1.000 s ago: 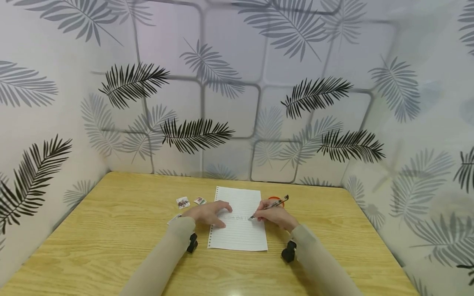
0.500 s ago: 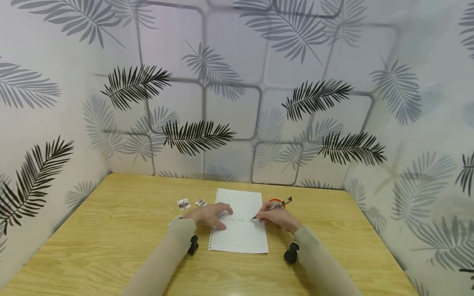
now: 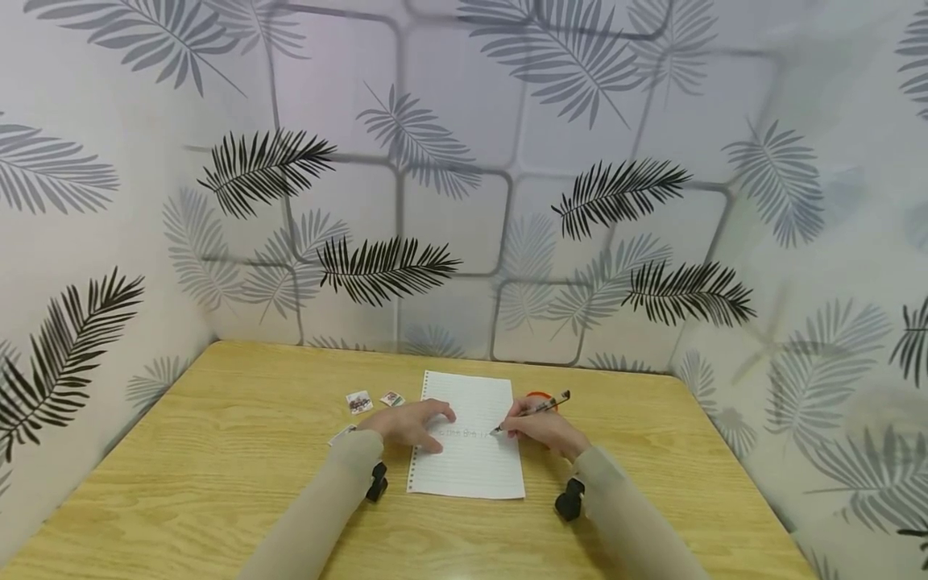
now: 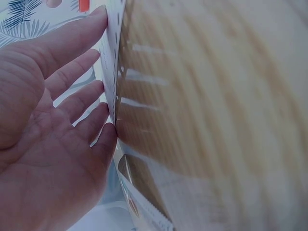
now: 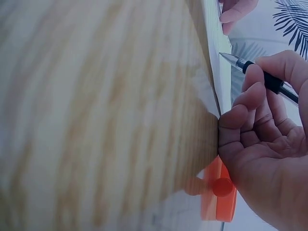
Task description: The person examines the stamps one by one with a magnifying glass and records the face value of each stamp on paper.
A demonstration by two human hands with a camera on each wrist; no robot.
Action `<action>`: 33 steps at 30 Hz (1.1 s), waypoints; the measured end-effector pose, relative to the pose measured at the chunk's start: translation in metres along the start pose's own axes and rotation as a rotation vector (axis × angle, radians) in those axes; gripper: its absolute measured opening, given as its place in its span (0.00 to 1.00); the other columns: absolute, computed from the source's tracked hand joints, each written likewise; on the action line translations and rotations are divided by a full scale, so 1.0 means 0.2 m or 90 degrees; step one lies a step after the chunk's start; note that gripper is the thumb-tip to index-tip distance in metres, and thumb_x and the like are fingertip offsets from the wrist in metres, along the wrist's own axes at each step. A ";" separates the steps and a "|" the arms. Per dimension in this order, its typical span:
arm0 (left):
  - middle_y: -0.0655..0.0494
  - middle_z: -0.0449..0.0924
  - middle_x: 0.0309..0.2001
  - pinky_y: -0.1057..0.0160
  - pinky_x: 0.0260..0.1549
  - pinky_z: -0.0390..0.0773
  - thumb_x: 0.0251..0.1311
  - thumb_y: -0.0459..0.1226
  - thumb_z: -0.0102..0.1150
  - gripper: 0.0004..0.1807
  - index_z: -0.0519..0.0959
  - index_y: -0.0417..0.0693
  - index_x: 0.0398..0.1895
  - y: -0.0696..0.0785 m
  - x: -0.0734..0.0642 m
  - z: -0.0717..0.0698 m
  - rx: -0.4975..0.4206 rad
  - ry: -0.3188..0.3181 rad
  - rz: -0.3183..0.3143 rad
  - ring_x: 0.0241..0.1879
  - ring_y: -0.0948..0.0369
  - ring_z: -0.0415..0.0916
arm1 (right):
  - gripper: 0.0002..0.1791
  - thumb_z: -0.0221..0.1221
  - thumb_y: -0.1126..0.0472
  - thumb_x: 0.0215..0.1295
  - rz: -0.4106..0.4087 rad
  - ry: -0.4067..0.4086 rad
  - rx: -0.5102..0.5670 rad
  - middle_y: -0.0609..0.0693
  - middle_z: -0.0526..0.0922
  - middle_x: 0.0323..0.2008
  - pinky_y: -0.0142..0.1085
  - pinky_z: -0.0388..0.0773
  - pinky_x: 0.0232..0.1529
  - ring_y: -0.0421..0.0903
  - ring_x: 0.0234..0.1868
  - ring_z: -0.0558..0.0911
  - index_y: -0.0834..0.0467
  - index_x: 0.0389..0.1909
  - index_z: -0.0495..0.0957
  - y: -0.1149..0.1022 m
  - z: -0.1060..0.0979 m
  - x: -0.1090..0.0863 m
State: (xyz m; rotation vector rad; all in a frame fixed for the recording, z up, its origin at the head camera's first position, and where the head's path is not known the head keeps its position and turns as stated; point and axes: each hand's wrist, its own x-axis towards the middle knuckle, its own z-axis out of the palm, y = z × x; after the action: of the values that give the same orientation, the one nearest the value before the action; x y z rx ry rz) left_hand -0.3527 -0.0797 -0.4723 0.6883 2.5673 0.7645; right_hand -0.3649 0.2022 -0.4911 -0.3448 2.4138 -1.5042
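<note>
A sheet of lined paper (image 3: 467, 467) with punched holes down its left edge lies on the wooden table. A line of faint handwriting runs across its middle. My left hand (image 3: 406, 423) rests on the sheet's left side, its fingers and thumb spread; the left wrist view shows fingertips (image 4: 98, 86) along the holed edge. My right hand (image 3: 544, 425) pinches a pen (image 3: 540, 405) with a dark grip between thumb and fingers. The pen tip points down at the paper, at the right end of the writing. The side of that hand rests low by the sheet's right edge.
Behind the right hand sits a round orange object (image 3: 538, 395), with a small knob in the right wrist view. Small picture cards (image 3: 358, 402) lie left of the paper, one partly under the left forearm. A patterned wall (image 3: 449, 314) stands behind the table (image 3: 239, 451).
The right hand and pen have shifted slightly right along the writing line, and the pen's angle varies a little. The left hand stays in place on the sheet.
</note>
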 end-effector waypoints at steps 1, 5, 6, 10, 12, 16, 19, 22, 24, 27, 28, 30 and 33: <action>0.50 0.56 0.76 0.45 0.73 0.52 0.59 0.39 0.67 0.27 0.72 0.58 0.62 0.00 0.00 0.00 0.001 0.000 -0.001 0.76 0.49 0.50 | 0.08 0.64 0.64 0.60 -0.001 0.000 0.001 0.46 0.79 0.24 0.30 0.71 0.31 0.41 0.26 0.74 0.58 0.27 0.74 0.00 0.00 0.00; 0.51 0.56 0.76 0.46 0.73 0.52 0.60 0.40 0.67 0.26 0.72 0.58 0.62 0.00 -0.01 0.00 0.013 -0.001 -0.002 0.76 0.49 0.50 | 0.08 0.64 0.65 0.59 -0.004 -0.003 0.004 0.46 0.79 0.23 0.31 0.72 0.32 0.41 0.27 0.74 0.59 0.27 0.74 -0.01 0.00 0.00; 0.51 0.56 0.76 0.46 0.73 0.52 0.60 0.40 0.67 0.26 0.72 0.58 0.62 0.00 -0.01 -0.01 0.014 -0.001 -0.003 0.76 0.49 0.50 | 0.07 0.64 0.65 0.58 -0.006 -0.005 0.004 0.46 0.79 0.23 0.31 0.72 0.32 0.41 0.27 0.75 0.59 0.27 0.75 -0.01 0.00 0.00; 0.51 0.56 0.76 0.46 0.73 0.52 0.60 0.41 0.67 0.26 0.72 0.59 0.62 0.00 0.00 -0.01 0.019 -0.004 -0.002 0.76 0.49 0.50 | 0.07 0.65 0.64 0.57 -0.013 -0.015 0.001 0.45 0.81 0.24 0.31 0.73 0.33 0.41 0.28 0.76 0.60 0.28 0.76 -0.02 0.00 -0.01; 0.51 0.56 0.76 0.46 0.73 0.52 0.60 0.41 0.67 0.27 0.72 0.59 0.62 0.00 0.00 -0.01 0.020 -0.005 -0.002 0.76 0.49 0.50 | 0.06 0.65 0.64 0.58 -0.013 -0.017 -0.001 0.45 0.81 0.24 0.30 0.73 0.33 0.40 0.28 0.76 0.60 0.28 0.76 -0.02 0.00 -0.01; 0.51 0.56 0.76 0.46 0.73 0.52 0.60 0.41 0.67 0.27 0.72 0.59 0.62 0.00 0.00 0.00 0.016 -0.004 -0.004 0.76 0.49 0.50 | 0.07 0.65 0.63 0.59 -0.010 -0.015 -0.008 0.44 0.81 0.24 0.30 0.71 0.32 0.39 0.27 0.75 0.59 0.29 0.76 -0.01 0.00 -0.01; 0.51 0.56 0.76 0.45 0.73 0.52 0.60 0.41 0.67 0.27 0.72 0.59 0.62 0.00 0.00 0.00 0.013 -0.005 -0.004 0.76 0.49 0.50 | 0.07 0.65 0.62 0.59 -0.008 -0.011 -0.007 0.44 0.81 0.24 0.30 0.70 0.31 0.39 0.27 0.74 0.58 0.28 0.76 0.00 0.00 -0.01; 0.51 0.56 0.76 0.45 0.73 0.52 0.60 0.41 0.67 0.27 0.72 0.58 0.63 0.00 0.00 0.00 0.014 -0.008 -0.004 0.76 0.49 0.50 | 0.07 0.65 0.62 0.60 -0.009 -0.011 0.005 0.44 0.81 0.24 0.30 0.70 0.31 0.40 0.27 0.74 0.58 0.27 0.75 0.01 -0.01 -0.01; 0.51 0.56 0.76 0.45 0.73 0.52 0.60 0.41 0.67 0.27 0.72 0.59 0.63 0.00 0.00 0.00 0.016 -0.008 -0.005 0.76 0.49 0.50 | 0.08 0.65 0.62 0.60 -0.007 -0.008 0.012 0.44 0.80 0.23 0.30 0.70 0.31 0.40 0.26 0.74 0.57 0.27 0.75 0.02 -0.01 -0.01; 0.52 0.56 0.76 0.45 0.73 0.52 0.60 0.42 0.67 0.27 0.72 0.60 0.63 -0.01 0.01 0.00 0.018 -0.006 -0.005 0.76 0.49 0.50 | 0.08 0.65 0.61 0.61 -0.005 -0.002 0.017 0.44 0.80 0.23 0.30 0.71 0.31 0.40 0.26 0.74 0.58 0.28 0.76 0.02 -0.02 -0.01; 0.52 0.56 0.76 0.45 0.73 0.52 0.60 0.42 0.67 0.27 0.72 0.60 0.63 -0.01 0.01 0.00 0.017 -0.005 -0.006 0.76 0.49 0.50 | 0.08 0.65 0.61 0.61 -0.004 0.000 0.014 0.44 0.80 0.23 0.30 0.71 0.31 0.40 0.26 0.74 0.58 0.28 0.76 0.02 -0.03 -0.02; 0.52 0.56 0.76 0.45 0.73 0.52 0.59 0.42 0.67 0.27 0.72 0.60 0.63 -0.01 0.01 0.00 0.013 -0.005 -0.006 0.76 0.49 0.50 | 0.08 0.64 0.62 0.61 -0.009 -0.002 0.008 0.45 0.80 0.23 0.31 0.72 0.31 0.41 0.26 0.75 0.59 0.29 0.75 0.02 -0.03 -0.03; 0.52 0.56 0.76 0.45 0.73 0.51 0.59 0.42 0.67 0.27 0.72 0.60 0.63 -0.02 0.01 0.01 0.011 -0.006 -0.004 0.76 0.49 0.50 | 0.08 0.64 0.62 0.62 -0.015 0.000 -0.003 0.45 0.79 0.23 0.31 0.71 0.31 0.41 0.26 0.74 0.60 0.29 0.75 0.02 -0.03 -0.04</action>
State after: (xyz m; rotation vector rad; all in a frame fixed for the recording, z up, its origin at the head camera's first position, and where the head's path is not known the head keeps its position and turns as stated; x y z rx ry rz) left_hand -0.3553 -0.0803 -0.4759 0.6878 2.5690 0.7352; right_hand -0.3599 0.2110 -0.4909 -0.3747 2.4216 -1.5084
